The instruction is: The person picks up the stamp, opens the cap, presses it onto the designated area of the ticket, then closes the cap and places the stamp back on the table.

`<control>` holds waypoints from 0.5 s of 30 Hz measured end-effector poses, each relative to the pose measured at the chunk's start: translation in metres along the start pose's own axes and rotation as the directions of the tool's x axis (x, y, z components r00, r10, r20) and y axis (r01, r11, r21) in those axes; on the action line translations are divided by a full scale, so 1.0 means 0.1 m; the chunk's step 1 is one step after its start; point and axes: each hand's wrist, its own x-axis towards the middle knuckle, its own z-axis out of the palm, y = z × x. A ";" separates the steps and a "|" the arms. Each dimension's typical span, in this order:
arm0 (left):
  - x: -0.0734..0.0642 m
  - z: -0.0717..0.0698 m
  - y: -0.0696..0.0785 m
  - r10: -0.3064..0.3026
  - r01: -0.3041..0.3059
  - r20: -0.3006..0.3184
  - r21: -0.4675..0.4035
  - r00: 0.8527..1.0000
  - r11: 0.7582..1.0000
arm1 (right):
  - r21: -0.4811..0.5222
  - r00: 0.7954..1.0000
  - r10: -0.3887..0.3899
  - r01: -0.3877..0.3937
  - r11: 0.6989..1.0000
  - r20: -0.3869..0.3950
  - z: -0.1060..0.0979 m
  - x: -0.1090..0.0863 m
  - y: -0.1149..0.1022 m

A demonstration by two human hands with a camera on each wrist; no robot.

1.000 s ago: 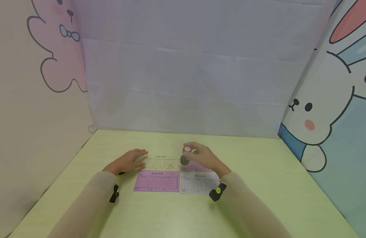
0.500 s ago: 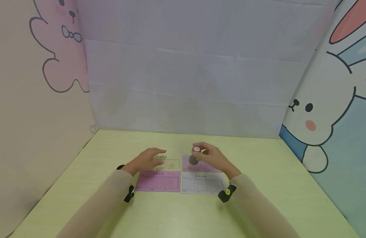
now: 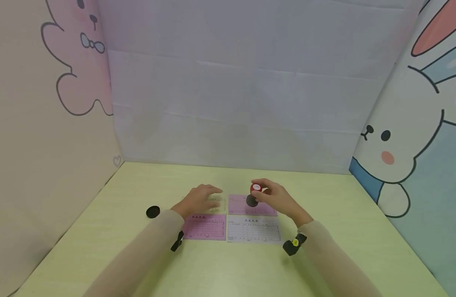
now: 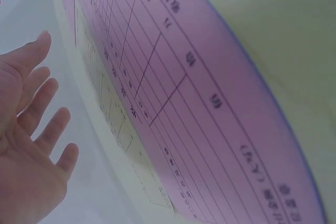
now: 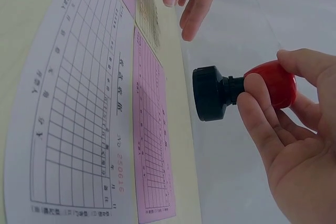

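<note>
My right hand (image 3: 278,199) grips the red knob of a stamp (image 5: 275,83) with a black round base, held over the far right pink form (image 3: 231,203). In the right wrist view the base (image 5: 207,94) hangs above the paper. My left hand (image 3: 200,200) hovers with fingers spread over the far left yellow form (image 3: 222,204), partly hiding it; in the left wrist view nothing is between its fingers. Nearer me lie another pink form (image 3: 207,227) on the left and a white form (image 3: 254,229) on the right.
A black round cap (image 3: 153,212) lies on the pale yellow table (image 3: 228,268), left of the left wrist. A white cloth wall (image 3: 228,103) stands behind the table, and cartoon-printed walls rise at both sides.
Both hands have moved right, the right one carrying the stamp from the seam between the far forms to over the pink one. The black cap has come into view from behind the left arm.
</note>
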 end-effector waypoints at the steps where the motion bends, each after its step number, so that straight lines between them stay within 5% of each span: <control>1: 0.01 0.01 0.01 -0.002 0.002 0.001 0.002 1.000 1.000 | -0.006 1.000 -0.002 0.002 1.000 -0.001 -0.02 -0.01 0.00; 15: 0.16 0.19 0.21 0.004 -0.006 0.037 0.071 0.999 0.997 | -0.022 1.000 0.013 -0.013 1.000 -0.010 -0.12 -0.14 0.08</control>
